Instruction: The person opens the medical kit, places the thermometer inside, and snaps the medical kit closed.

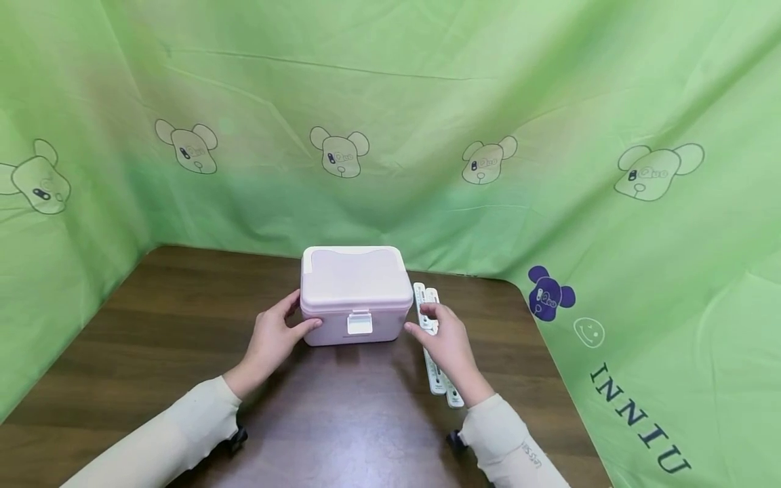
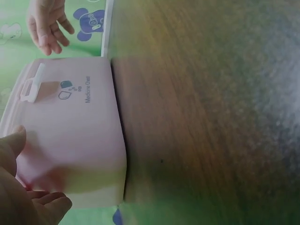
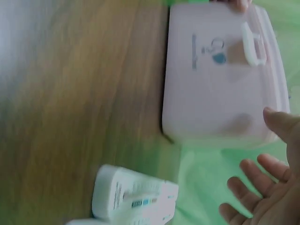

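A pale pink medicine chest (image 1: 356, 281) with a lid and a white front latch (image 1: 359, 323) stands on the table, its lid down. My left hand (image 1: 272, 341) grips its left front corner, thumb on the front and fingers along the side. Beside the opposite corner is my right hand (image 1: 448, 346), fingers spread and relaxed, thumb close to the chest. In the right wrist view, this hand (image 3: 269, 187) holds nothing. Two long white strips with printed scales (image 1: 434, 379) lie side by side, partly hidden under the right hand in the head view.
The brown wooden table (image 1: 183, 339) carries the chest and strips. Green cloth (image 1: 415, 81) printed with bear heads hangs behind the table and along both sides. The chest stands near the back edge.
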Action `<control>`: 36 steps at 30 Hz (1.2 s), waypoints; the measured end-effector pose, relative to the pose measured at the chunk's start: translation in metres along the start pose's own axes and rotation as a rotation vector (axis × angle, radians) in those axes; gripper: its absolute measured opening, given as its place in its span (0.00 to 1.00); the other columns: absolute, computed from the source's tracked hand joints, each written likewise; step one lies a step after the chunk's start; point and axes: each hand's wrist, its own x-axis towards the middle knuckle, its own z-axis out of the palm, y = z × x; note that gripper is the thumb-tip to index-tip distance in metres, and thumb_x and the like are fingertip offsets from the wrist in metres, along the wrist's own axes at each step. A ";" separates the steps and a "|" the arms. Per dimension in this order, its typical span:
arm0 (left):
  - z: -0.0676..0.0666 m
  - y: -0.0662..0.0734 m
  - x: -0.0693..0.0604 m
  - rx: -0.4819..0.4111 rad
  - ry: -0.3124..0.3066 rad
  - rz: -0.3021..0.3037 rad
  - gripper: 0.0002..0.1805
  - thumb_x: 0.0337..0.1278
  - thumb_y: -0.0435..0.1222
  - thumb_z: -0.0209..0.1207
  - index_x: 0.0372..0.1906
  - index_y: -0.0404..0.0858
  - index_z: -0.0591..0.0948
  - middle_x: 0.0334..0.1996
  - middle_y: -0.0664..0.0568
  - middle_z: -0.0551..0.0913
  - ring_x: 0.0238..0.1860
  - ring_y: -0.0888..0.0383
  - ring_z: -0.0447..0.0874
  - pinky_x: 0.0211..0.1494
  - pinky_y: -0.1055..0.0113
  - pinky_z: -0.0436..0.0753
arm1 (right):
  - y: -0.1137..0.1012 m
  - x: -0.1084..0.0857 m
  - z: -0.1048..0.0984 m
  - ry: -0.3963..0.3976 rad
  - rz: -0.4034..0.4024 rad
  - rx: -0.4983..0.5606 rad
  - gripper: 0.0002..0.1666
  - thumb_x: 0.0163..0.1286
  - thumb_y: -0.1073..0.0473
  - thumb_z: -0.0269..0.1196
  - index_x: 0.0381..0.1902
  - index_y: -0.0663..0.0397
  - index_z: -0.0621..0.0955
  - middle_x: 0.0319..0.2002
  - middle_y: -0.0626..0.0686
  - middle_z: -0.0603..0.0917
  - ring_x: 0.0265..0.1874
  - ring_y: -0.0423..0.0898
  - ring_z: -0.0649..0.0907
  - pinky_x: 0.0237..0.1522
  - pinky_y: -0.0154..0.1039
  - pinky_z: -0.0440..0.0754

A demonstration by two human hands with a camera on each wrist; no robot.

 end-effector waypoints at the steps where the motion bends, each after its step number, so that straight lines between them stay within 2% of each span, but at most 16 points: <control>1: 0.000 0.000 0.001 -0.001 -0.001 0.005 0.42 0.49 0.45 0.78 0.69 0.35 0.77 0.59 0.41 0.85 0.59 0.44 0.85 0.61 0.48 0.84 | 0.002 0.003 0.000 -0.019 -0.012 -0.002 0.32 0.63 0.49 0.75 0.60 0.57 0.81 0.57 0.59 0.84 0.59 0.56 0.82 0.64 0.53 0.78; 6: 0.001 0.000 0.002 -0.003 -0.004 0.018 0.42 0.48 0.45 0.78 0.69 0.35 0.77 0.58 0.41 0.85 0.59 0.45 0.85 0.60 0.49 0.84 | 0.013 0.014 0.006 -0.110 -0.086 -0.028 0.39 0.64 0.49 0.74 0.69 0.59 0.77 0.66 0.60 0.80 0.68 0.58 0.76 0.72 0.56 0.71; 9: 0.002 -0.001 0.004 -0.019 -0.013 0.010 0.42 0.49 0.45 0.78 0.70 0.34 0.76 0.60 0.41 0.84 0.60 0.46 0.84 0.61 0.51 0.84 | 0.017 0.018 0.012 -0.126 -0.124 -0.041 0.37 0.65 0.49 0.74 0.67 0.59 0.78 0.63 0.61 0.82 0.67 0.58 0.78 0.70 0.56 0.73; 15: 0.001 -0.004 0.007 -0.055 -0.033 0.003 0.42 0.51 0.43 0.77 0.71 0.34 0.75 0.59 0.39 0.84 0.59 0.46 0.85 0.59 0.52 0.85 | 0.019 0.019 0.022 -0.059 -0.150 -0.029 0.24 0.66 0.51 0.73 0.56 0.55 0.84 0.53 0.59 0.88 0.58 0.56 0.84 0.63 0.55 0.80; 19: -0.002 -0.009 0.010 -0.084 -0.051 -0.004 0.41 0.52 0.41 0.77 0.71 0.34 0.75 0.59 0.40 0.85 0.59 0.47 0.85 0.58 0.54 0.86 | 0.015 0.016 0.026 -0.011 -0.153 -0.047 0.19 0.65 0.50 0.73 0.50 0.55 0.86 0.48 0.56 0.90 0.53 0.54 0.87 0.58 0.53 0.82; 28: -0.012 -0.017 0.009 -0.126 -0.118 -0.017 0.42 0.53 0.39 0.76 0.72 0.32 0.72 0.63 0.39 0.81 0.63 0.47 0.82 0.63 0.57 0.82 | 0.003 0.000 0.027 0.003 -0.137 -0.072 0.20 0.62 0.50 0.76 0.48 0.54 0.88 0.44 0.54 0.91 0.48 0.53 0.88 0.52 0.52 0.84; 34: -0.016 -0.020 0.006 -0.127 -0.127 0.006 0.42 0.53 0.37 0.76 0.72 0.30 0.72 0.62 0.38 0.81 0.63 0.47 0.82 0.62 0.59 0.82 | -0.001 -0.009 0.024 -0.012 -0.161 -0.074 0.19 0.63 0.50 0.75 0.47 0.54 0.87 0.42 0.55 0.90 0.42 0.55 0.87 0.46 0.51 0.84; 36: -0.017 -0.019 0.005 -0.114 -0.131 0.012 0.42 0.53 0.38 0.76 0.72 0.30 0.72 0.62 0.38 0.82 0.63 0.47 0.82 0.61 0.58 0.83 | -0.001 -0.010 0.021 -0.035 -0.174 -0.076 0.20 0.65 0.48 0.74 0.49 0.54 0.87 0.43 0.56 0.90 0.43 0.55 0.87 0.47 0.51 0.84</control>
